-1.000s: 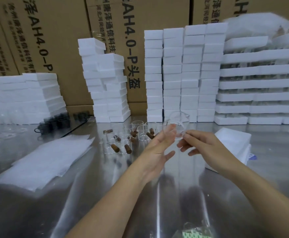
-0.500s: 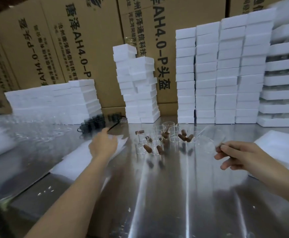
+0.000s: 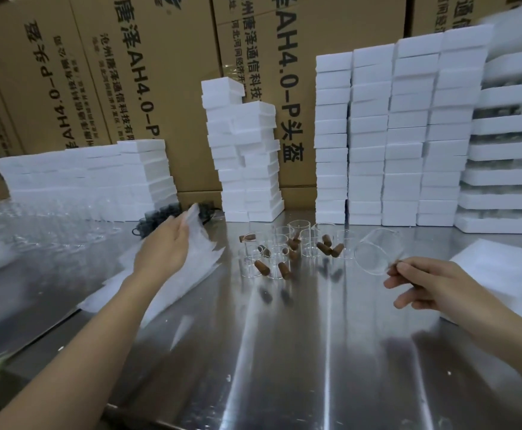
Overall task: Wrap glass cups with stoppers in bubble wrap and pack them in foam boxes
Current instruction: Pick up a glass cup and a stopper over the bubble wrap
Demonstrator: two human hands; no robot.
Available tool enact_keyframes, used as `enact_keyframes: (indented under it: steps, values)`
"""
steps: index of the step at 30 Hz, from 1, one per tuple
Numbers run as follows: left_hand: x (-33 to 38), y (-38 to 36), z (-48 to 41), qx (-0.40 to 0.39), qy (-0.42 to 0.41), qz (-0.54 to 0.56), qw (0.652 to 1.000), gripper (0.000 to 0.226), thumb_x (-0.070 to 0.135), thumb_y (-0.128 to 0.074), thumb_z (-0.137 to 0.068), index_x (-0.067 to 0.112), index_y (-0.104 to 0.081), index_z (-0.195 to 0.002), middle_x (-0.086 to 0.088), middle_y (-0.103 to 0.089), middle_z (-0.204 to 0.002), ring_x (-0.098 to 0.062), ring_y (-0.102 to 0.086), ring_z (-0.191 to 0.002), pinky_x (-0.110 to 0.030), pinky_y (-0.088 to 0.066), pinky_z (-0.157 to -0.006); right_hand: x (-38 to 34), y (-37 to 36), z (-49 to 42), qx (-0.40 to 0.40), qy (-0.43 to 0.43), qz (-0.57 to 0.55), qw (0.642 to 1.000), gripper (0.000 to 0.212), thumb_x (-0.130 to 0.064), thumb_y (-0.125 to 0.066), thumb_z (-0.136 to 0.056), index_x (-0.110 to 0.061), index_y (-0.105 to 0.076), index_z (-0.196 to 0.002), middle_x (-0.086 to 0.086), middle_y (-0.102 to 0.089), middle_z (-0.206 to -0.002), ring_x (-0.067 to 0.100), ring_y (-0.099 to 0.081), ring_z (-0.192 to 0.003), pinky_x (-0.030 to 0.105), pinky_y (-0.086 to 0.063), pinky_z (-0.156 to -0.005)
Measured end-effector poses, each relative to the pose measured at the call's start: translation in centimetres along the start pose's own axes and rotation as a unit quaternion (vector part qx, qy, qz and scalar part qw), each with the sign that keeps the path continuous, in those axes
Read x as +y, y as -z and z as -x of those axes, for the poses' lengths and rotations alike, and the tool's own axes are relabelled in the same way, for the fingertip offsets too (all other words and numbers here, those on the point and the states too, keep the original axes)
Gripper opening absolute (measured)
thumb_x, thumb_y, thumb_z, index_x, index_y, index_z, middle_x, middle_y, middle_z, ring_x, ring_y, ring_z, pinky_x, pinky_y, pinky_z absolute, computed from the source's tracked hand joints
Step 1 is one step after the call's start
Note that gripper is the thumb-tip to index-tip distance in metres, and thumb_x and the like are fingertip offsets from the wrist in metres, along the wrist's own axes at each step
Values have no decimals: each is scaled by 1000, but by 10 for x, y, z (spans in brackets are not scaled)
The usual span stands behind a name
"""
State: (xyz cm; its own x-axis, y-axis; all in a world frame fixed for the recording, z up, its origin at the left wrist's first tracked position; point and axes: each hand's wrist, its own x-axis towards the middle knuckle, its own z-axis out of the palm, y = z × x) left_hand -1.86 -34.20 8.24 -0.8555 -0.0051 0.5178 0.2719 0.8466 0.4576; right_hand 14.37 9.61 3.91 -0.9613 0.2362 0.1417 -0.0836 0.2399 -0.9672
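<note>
Bubble wrap is gripped by the left hand, a tilted glass cup by the right hand; cups and stoppers are clustered between.

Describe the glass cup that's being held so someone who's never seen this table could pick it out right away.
Start at the shiny metal table in front of the tall stacks of white foam boxes. Right of the cluster of upright glass cups and brown stoppers, the right hand pinches one glass cup. It alone is tipped on its side, off the table.
</note>
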Motion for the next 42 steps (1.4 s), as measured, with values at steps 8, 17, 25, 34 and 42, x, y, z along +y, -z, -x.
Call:
enact_keyframes:
  steps: [8, 17, 25, 34, 42]
  values:
    - [114, -2, 88, -138, -236, 98, 957, 60, 76, -19, -106, 55, -37, -159, 38, -32, -160, 12, -28, -151, -26, -20, -127, -5, -1, 3, 70, 29, -47, 996, 22, -23, -55, -109, -11, -73, -108, 8, -80, -100, 19, -73, -62, 35, -46, -68]
    - [151, -62, 139, -408, -303, 45, 860, 66, 93, -20, -95, 69, -27, -156, 33, -16, -172, 8, -11, -159, -42, -13, -133, -10, 0, 4, 97, 38, -106, 989, 20, -27, -50, -111, -18, -67, -108, 3, -80, -102, 20, -74, -61, 29, -44, -61]
    - [203, -110, 119, -407, -314, -51, 857, 75, 84, -43, -96, 42, -44, -159, 14, -44, -166, -15, -44, -151, -52, -41, -121, -12, 2, 4, 110, 41, -128, 985, 19, -29, -48, -112, -17, -63, -111, 1, -81, -105, 21, -68, -54, 31, -41, -58]
    - [215, -134, 112, -195, -280, -43, 939, 36, 70, -53, -99, 35, -63, -101, 15, -56, -100, -13, -61, -96, -36, -44, -72, -14, 2, 5, 108, 54, -125, 985, 22, -32, -48, -112, -15, -62, -116, -2, -81, -106, 20, -69, -56, 32, -44, -63]
    - [201, -137, 114, -252, -233, -44, 938, 35, 64, -59, -99, 30, -59, -95, 11, -65, -90, -15, -65, -89, -43, -58, -83, -13, 0, 5, 101, 50, -117, 987, 20, -32, -51, -110, -18, -63, -116, -3, -81, -106, 19, -69, -58, 31, -44, -63]
